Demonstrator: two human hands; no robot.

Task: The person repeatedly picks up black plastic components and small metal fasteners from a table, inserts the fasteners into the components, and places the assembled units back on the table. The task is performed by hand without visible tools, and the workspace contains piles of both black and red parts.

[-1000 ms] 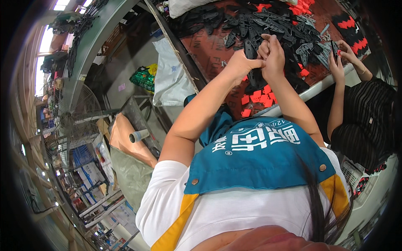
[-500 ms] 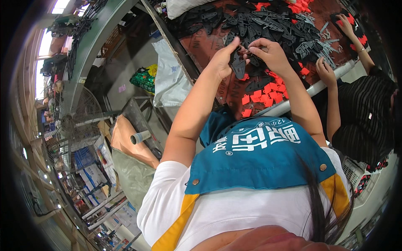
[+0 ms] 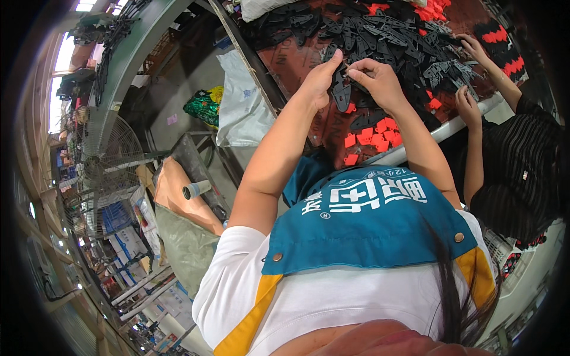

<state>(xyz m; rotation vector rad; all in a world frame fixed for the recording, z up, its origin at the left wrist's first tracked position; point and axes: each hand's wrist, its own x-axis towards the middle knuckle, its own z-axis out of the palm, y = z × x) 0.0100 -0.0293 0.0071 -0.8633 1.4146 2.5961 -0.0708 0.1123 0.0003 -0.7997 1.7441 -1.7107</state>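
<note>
My left hand (image 3: 319,80) is closed on a flat black plastic piece (image 3: 341,95) with a tapered, holed shape, held upright over the table. Beside it, my right hand (image 3: 377,82) pinches at the upper part of that piece; whatever lies between its fingertips is too small to make out. Just beyond both hands spreads a heap of similar black plastic pieces (image 3: 380,38). Small red square tabs (image 3: 380,135) lie scattered below my hands, by the table's near edge.
A pile of grey slim parts (image 3: 448,72) lies to the right. There a co-worker's hands (image 3: 472,47) reach over the table (image 3: 285,62), near stacked black-and-red pieces (image 3: 497,37). A pale sack (image 3: 240,107) and a fan (image 3: 98,172) are at the left.
The co-worker's far hand has moved left and down, from the black-and-red stack toward the grey parts. My hands stay close together, the left one turned slightly, its fingers less visible.
</note>
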